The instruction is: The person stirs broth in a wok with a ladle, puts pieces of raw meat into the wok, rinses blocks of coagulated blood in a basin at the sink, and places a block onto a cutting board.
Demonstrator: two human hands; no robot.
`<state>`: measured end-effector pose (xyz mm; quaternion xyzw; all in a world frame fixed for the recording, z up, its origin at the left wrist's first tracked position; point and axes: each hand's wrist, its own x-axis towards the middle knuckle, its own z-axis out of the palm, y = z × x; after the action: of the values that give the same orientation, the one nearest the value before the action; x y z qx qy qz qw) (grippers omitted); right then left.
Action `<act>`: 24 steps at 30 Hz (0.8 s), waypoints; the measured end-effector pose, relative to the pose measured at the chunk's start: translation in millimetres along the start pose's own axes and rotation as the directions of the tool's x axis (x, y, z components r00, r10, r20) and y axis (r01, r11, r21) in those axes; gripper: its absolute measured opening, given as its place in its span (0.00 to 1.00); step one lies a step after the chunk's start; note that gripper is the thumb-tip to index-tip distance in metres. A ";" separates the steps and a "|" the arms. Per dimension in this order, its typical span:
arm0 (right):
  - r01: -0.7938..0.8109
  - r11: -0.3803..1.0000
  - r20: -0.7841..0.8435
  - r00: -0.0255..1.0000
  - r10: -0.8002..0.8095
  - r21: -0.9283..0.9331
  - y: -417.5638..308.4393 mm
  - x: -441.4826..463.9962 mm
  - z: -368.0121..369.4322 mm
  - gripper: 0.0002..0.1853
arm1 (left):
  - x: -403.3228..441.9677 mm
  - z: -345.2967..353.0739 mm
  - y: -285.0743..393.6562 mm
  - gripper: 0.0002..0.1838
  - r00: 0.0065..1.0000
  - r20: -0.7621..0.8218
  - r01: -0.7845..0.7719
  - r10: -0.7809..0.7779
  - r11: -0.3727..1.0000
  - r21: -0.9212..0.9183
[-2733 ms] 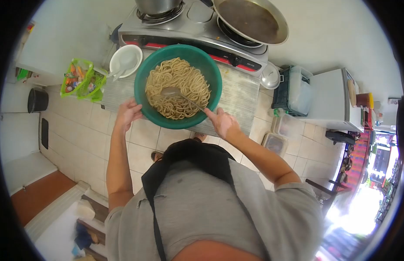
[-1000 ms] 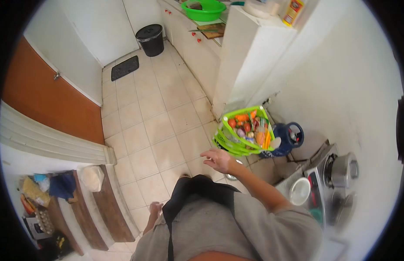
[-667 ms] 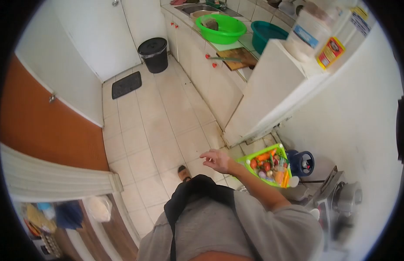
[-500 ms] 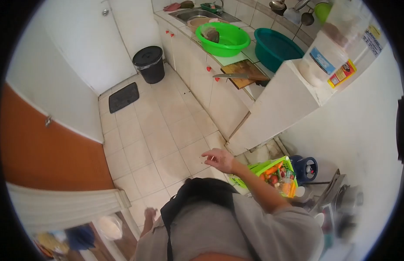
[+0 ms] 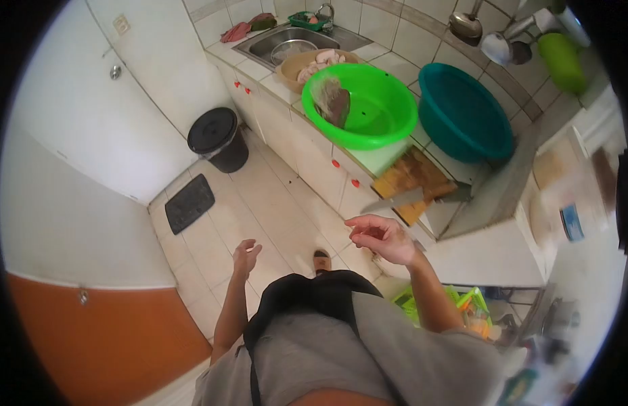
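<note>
Over the floor in front of the cabinets, my left hand [image 5: 246,257] hangs with loosely bent fingers and nothing in it. My right hand [image 5: 387,240] is raised near the counter's front edge, its fingers half curled and apart, holding nothing visible. Closest to it is a knife [image 5: 394,201] lying across a wooden cutting board [image 5: 412,177], the blade sticking out over the board's edge. Behind the board stands a bright green basin [image 5: 385,128] with a dark lump in a clear plastic bag [image 5: 334,105]. A teal basin [image 5: 463,111] is to its right.
A tan bowl [image 5: 287,71] of pale pieces stands by the sink [image 5: 260,47]. Ladles [image 5: 466,27] hang on the wall. A black bin [image 5: 222,139] and dark mat [image 5: 190,204] are on the floor. A lime crate [image 5: 409,304] sits low at right, beside a white partition [image 5: 490,254].
I have moved closer to the counter, and the basins and board look larger. My left hand has come up and forward into fuller view. My right hand is nearer the knife.
</note>
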<state>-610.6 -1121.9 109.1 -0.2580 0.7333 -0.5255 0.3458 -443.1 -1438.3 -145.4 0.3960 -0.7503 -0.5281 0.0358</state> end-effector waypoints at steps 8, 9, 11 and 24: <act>0.153 0.987 0.092 0.984 -0.156 0.040 -71.7 124.6 -4.5 0.16 | 197.0 -18.3 151.6 0.26 0.999 0.026 -0.010 0.024 0.889 -0.459; 0.196 0.980 0.092 0.976 -0.199 0.039 -73.4 134.8 -2.1 0.16 | 222.2 -18.7 184.0 0.27 0.998 0.034 -0.034 0.062 0.847 -0.531; 0.186 0.982 0.037 0.982 -0.186 -0.013 -79.3 148.4 0.8 0.16 | 295.4 -17.2 234.9 0.34 0.979 0.138 -0.067 0.149 0.878 -0.474; -0.002 0.927 -0.630 0.734 0.256 0.375 -81.6 189.1 63.7 0.16 | 457.9 27.1 398.7 0.29 0.560 0.806 0.263 0.190 0.882 -0.391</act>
<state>-678.5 -1325.6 128.7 0.0653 0.7190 -0.6784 0.1362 -990.9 -1655.7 3.1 0.0965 -0.5180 -0.8163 -0.2367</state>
